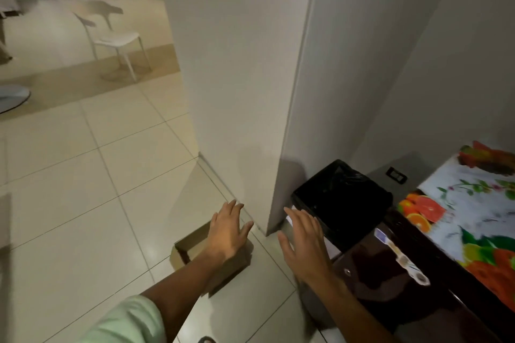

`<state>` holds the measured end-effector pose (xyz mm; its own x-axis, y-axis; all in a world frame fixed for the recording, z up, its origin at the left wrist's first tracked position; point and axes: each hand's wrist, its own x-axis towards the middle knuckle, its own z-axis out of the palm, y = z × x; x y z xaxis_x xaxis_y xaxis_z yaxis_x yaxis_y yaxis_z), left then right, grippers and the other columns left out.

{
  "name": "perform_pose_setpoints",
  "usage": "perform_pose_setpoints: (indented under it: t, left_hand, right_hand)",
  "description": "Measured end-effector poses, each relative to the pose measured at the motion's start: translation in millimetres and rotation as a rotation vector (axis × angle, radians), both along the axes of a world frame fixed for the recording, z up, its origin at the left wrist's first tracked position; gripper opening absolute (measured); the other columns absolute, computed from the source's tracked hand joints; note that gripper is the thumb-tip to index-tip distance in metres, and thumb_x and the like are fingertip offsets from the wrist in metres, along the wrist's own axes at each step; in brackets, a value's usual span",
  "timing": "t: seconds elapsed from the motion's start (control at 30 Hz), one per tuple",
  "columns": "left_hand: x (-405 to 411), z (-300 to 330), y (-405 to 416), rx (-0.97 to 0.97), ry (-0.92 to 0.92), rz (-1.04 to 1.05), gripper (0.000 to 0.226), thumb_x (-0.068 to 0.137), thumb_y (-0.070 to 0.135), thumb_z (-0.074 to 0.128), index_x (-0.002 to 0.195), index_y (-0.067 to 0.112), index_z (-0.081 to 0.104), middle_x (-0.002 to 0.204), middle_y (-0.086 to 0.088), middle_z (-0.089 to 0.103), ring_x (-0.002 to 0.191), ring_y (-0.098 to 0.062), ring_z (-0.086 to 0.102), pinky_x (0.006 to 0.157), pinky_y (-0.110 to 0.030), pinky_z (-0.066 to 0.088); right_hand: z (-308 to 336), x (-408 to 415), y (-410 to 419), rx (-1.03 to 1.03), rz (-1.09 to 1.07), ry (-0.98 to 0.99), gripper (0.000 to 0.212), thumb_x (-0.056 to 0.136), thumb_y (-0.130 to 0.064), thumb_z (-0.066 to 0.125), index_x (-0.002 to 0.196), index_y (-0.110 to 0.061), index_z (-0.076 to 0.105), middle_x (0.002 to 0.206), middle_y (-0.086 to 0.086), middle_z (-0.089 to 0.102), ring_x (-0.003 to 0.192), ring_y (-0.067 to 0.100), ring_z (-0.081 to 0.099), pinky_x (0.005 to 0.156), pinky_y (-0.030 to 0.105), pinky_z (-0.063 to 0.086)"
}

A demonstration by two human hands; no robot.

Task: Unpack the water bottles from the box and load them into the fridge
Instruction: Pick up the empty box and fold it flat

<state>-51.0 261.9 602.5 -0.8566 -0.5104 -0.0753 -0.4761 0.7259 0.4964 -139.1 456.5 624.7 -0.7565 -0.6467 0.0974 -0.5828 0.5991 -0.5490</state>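
While both arms reach forward over the tiled floor [92, 181], the left hand [227, 231] hovers above an open cardboard box [189, 248] lying near the foot of a white wall [237, 78], its fingers straight and slightly spread, holding nothing. The right hand [303, 242] is held just right of it, fingers likewise extended and apart. Whether bottles remain in the box cannot be told. At right stands the dark fridge [390, 278], topped by a fruit-patterned cloth [473, 211], with a black-lined bin [342, 203] beyond it.

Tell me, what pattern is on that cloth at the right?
The cloth shows bright fruit and flowers on white; head view.
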Motion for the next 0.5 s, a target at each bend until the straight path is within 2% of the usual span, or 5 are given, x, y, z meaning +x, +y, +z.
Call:
perform_pose_setpoints:
  t: [0.1, 0.17, 0.27, 0.5]
  left_hand:
    - [16, -15, -46, 0.032, -0.036, 0.035, 0.062, 0.098, 0.053, 0.044, 0.149, 0.021, 0.034, 0.158, -0.004, 0.029, 0.146, -0.023, 0.025, 0.120, -0.047, 0.023]
    - [26, -26, -73, 0.039, -0.059, 0.055, 0.062, 0.098, 0.053, 0.043, 0.149, 0.020, 0.035, 0.158, -0.005, 0.029, 0.147, -0.023, 0.025, 0.120, -0.047, 0.022]
    - [39, -40, -107, 0.040, -0.092, 0.094, 0.060, 0.097, 0.052, 0.046, 0.147, 0.020, 0.037, 0.156, -0.006, 0.032, 0.144, -0.024, 0.029, 0.119, -0.045, 0.024]
    - [56, -70, -146, 0.106, -0.194, 0.191, 0.059, 0.095, 0.046, 0.053, 0.146, 0.021, 0.039, 0.155, -0.005, 0.033, 0.143, -0.024, 0.031, 0.117, -0.046, 0.029]
  right_hand:
    - [-10, 2, -38, 0.030, 0.022, -0.062, 0.062, 0.094, -0.055, 0.039, 0.148, -0.026, 0.042, 0.148, -0.001, 0.048, 0.138, 0.017, 0.040, 0.111, 0.030, 0.031]
    - [-14, 4, -61, 0.050, 0.028, -0.099, 0.058, 0.095, -0.047, 0.047, 0.148, -0.024, 0.042, 0.146, 0.000, 0.048, 0.136, 0.018, 0.042, 0.109, 0.029, 0.031]
    - [-22, 6, -95, 0.087, 0.058, -0.141, 0.057, 0.098, -0.038, 0.055, 0.150, -0.024, 0.038, 0.150, 0.000, 0.043, 0.137, 0.019, 0.040, 0.111, 0.035, 0.034]
    - [-39, 1, -154, 0.148, 0.111, -0.331, 0.066, 0.099, -0.038, 0.057, 0.156, -0.027, 0.026, 0.158, -0.001, 0.029, 0.141, 0.018, 0.037, 0.111, 0.035, 0.042]
